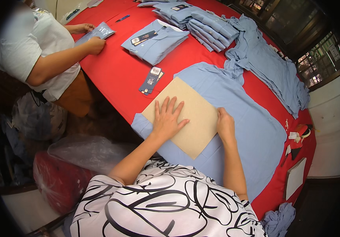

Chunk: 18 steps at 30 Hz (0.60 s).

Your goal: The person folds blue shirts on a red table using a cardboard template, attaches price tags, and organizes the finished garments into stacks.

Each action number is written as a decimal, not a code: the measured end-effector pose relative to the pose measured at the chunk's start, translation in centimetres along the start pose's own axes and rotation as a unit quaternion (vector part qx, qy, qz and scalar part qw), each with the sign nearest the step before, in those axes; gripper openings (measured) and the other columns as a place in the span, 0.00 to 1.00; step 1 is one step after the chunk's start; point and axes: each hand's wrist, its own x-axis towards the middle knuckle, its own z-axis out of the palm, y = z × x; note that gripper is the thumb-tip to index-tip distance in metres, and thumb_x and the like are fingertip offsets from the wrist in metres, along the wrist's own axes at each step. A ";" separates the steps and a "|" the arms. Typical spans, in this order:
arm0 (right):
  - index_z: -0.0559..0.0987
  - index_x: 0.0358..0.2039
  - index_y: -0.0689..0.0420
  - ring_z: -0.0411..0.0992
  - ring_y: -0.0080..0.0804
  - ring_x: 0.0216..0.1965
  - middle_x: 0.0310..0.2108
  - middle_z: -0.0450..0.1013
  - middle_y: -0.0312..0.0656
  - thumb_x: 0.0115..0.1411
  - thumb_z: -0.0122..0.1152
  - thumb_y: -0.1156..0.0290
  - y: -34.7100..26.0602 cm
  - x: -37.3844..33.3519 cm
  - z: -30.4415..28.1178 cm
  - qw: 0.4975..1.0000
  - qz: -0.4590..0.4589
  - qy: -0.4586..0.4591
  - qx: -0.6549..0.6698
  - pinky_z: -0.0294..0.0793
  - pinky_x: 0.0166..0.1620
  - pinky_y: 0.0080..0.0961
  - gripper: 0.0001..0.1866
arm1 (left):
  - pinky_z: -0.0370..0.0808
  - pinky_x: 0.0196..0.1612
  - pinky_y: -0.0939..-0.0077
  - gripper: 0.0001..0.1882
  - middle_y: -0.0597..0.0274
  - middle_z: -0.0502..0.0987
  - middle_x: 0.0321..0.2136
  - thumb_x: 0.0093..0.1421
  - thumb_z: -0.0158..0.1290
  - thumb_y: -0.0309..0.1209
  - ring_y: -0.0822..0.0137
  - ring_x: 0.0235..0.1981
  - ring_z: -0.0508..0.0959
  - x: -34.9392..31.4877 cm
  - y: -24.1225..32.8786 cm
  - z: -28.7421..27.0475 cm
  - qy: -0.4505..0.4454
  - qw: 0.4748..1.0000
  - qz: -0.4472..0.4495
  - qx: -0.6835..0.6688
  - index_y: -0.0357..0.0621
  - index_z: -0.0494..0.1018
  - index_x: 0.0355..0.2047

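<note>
A light-blue shirt is spread over the red-covered table in front of me. On it lies a beige cardboard sheet, turned at a slant. My left hand rests flat on the sheet's left half, fingers spread. At the sheet's right corner, my right hand has its fingers curled closed on the edge; the fingertips are partly hidden. Beyond the sheet's upper left edge are dark-blue hang tags on the red cloth.
A folded shirt with a tag lies farther off, near stacked folded shirts. Loose shirts lie at right. A co-worker at left holds a plastic-wrapped packet. Tape and a white board sit at the right edge.
</note>
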 end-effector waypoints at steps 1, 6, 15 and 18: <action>0.76 0.42 0.61 0.75 0.54 0.36 0.34 0.77 0.54 0.65 0.49 0.74 0.1 0.0 0.1 1.000 0.005 0.004 -0.003 0.73 0.39 0.42 0.09 | 0.40 0.68 0.35 0.37 0.51 0.59 0.65 0.59 0.53 0.56 0.46 0.68 0.53 0.3 0.1 -0.1 -0.003 1.000 0.000 -0.003 0.50 0.64 0.64; 0.77 0.43 0.58 0.74 0.50 0.36 0.38 0.76 0.49 0.64 0.54 0.71 0.2 0.2 0.1 0.996 0.006 0.008 -0.091 0.74 0.41 0.39 0.09 | 0.40 0.68 0.36 0.38 0.56 0.58 0.67 0.58 0.53 0.57 0.48 0.69 0.52 0.4 -0.2 0.2 -0.014 1.000 -0.004 0.008 0.50 0.64 0.64; 0.76 0.50 0.52 0.64 0.48 0.55 0.55 0.67 0.45 0.58 0.65 0.62 4.2 6.7 -2.2 0.978 -0.029 0.137 -0.157 0.67 0.53 0.43 0.20 | 0.40 0.67 0.33 0.44 0.56 0.60 0.65 0.50 0.58 0.61 0.49 0.69 0.52 1.7 -0.3 -1.2 -0.055 0.998 -0.016 -0.009 0.48 0.66 0.62; 0.74 0.55 0.51 0.63 0.50 0.57 0.59 0.65 0.48 0.57 0.65 0.59 5.5 10.4 -1.9 0.960 -0.022 0.204 -0.191 0.62 0.56 0.48 0.26 | 0.39 0.66 0.29 0.45 0.55 0.60 0.65 0.48 0.59 0.62 0.48 0.69 0.52 1.7 -0.9 -0.9 -0.033 0.999 0.003 0.002 0.48 0.67 0.61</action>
